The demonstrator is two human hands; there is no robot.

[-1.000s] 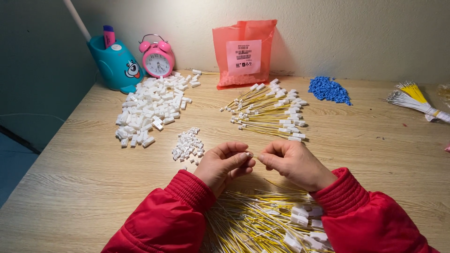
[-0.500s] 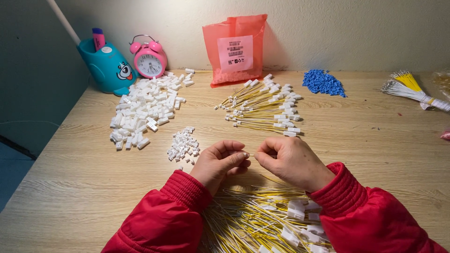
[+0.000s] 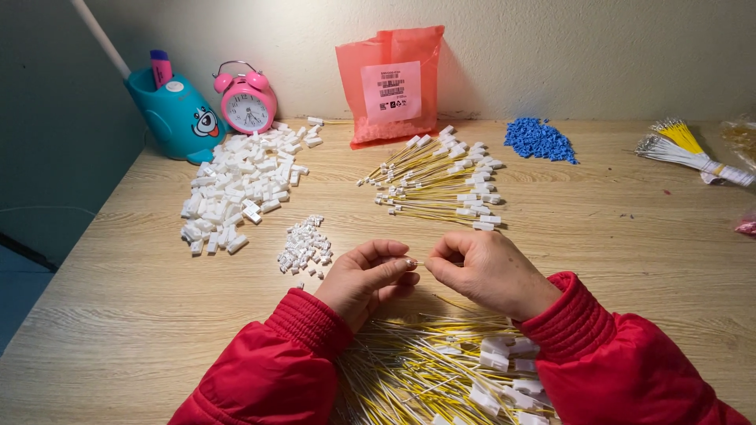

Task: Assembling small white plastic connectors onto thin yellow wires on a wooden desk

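Wire [image 3: 420, 263] pinched between left hand [image 3: 368, 277] and right hand [image 3: 490, 271].

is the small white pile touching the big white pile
Apart. The head view shows bare wooden table between the small white pile and the big white pile; the small one lies alone, nearer the left hand.

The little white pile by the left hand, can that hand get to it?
Probably yes. The small white pile lies on the table just beside the left hand, with bare wood between. The hand is pinching something tiny, though.
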